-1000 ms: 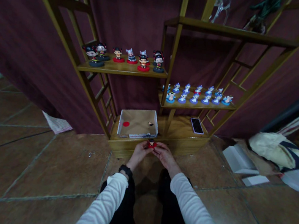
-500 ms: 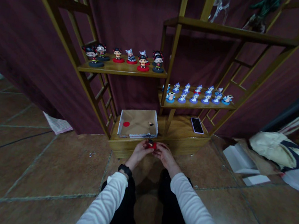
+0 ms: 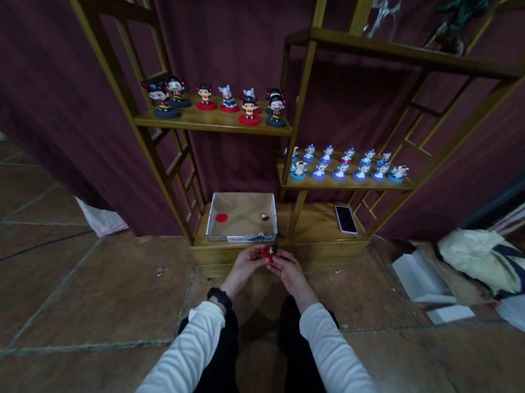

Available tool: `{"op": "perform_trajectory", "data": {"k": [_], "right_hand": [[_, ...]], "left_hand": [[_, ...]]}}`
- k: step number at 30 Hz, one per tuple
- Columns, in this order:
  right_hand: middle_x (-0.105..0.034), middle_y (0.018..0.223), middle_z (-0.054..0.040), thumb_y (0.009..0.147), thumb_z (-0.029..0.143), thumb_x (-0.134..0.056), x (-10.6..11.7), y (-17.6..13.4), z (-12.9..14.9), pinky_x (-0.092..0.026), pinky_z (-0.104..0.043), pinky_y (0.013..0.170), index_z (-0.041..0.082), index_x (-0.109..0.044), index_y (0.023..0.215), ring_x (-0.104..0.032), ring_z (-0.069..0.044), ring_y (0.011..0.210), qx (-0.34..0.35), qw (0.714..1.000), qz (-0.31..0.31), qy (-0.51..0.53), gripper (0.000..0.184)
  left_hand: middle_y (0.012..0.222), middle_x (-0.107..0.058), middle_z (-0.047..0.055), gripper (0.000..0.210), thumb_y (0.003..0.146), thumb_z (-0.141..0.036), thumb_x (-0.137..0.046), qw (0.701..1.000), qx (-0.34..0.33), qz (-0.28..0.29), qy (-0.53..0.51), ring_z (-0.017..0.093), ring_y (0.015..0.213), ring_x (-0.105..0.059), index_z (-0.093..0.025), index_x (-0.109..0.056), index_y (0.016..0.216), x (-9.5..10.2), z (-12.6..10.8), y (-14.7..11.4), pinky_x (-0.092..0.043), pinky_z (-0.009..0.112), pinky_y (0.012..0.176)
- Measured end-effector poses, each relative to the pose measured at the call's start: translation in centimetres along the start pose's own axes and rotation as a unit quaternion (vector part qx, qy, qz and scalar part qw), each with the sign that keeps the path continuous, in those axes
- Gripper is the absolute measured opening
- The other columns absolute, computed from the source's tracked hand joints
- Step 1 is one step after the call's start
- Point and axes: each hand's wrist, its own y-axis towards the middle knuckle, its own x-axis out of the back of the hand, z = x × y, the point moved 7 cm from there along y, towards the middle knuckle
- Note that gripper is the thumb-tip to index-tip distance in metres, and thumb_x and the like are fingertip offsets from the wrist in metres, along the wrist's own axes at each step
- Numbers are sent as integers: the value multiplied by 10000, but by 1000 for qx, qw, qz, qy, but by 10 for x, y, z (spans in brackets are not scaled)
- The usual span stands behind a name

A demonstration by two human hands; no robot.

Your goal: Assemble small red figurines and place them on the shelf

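A small figurine point(image 3: 270, 252) with a dark head and red parts is held between my two hands, just in front of the low shelf. My left hand point(image 3: 246, 268) pinches it from the left, and my right hand point(image 3: 288, 271) grips it from the right. The fingers cover part of it. Right behind them, a shallow open box point(image 3: 239, 216) sits on the bottom shelf. A red disc point(image 3: 221, 218) lies inside at the left, and a small dark and pale piece point(image 3: 264, 216) at the right.
Several dark-haired figurines point(image 3: 250, 110) stand on the left shelf point(image 3: 214, 122). Several blue and white figurines point(image 3: 340, 170) line the right shelf. A phone point(image 3: 346, 219) rests on the bottom shelf. Opened white boxes point(image 3: 423, 279) and a cream bag point(image 3: 480, 258) lie on the floor at right.
The figurine has been turned in my hands: its dark head has swung from the left to the upper right, and the red part now shows at the left. Both hands stay nearly in place.
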Motion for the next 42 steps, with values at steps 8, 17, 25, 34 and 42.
{"op": "perform_trajectory", "data": {"k": [8,17,25,34,42], "right_hand": [[-714,722,-19,699,238,-714,3,-3,1,-567,-313,630,207,-572,844,-685,-166,620,0,1000,-10,-19,205],[-710,770,-3,663,221,-755,-2,-5,0,-557,-287,667,214,-607,960,-670,-132,646,-10,999,24,-33,332],[-699,846,-4,607,161,-775,-13,-8,1,-559,-281,747,196,-620,930,-676,-128,706,-7,999,38,-18,361],[-687,814,6,617,242,-786,-14,-9,1,-559,-294,686,212,-565,945,-662,-121,645,-2,998,40,-52,397],[-707,760,-22,732,339,-704,-7,-5,-4,-561,-292,604,216,-559,898,-691,-165,648,-19,998,29,-45,252]], "left_hand": [[1038,-673,101,444,642,-219,-718,999,28,35,-18,184,895,-611,-146,-647,1074,-1,5,0,-457,306,808],[962,-653,79,328,691,-321,-684,998,40,-30,-24,155,805,-603,-171,-629,977,8,2,-3,-469,275,706],[865,-693,87,327,685,-333,-686,995,83,-5,-54,163,713,-611,-145,-665,952,3,8,-4,-462,293,684],[746,-674,42,176,706,-259,-603,996,80,-12,-27,130,594,-573,-166,-652,847,5,11,-1,-458,275,634],[842,-679,65,204,716,-279,-624,998,50,-20,-42,144,703,-613,-150,-628,875,6,7,1,-465,250,629]]}}
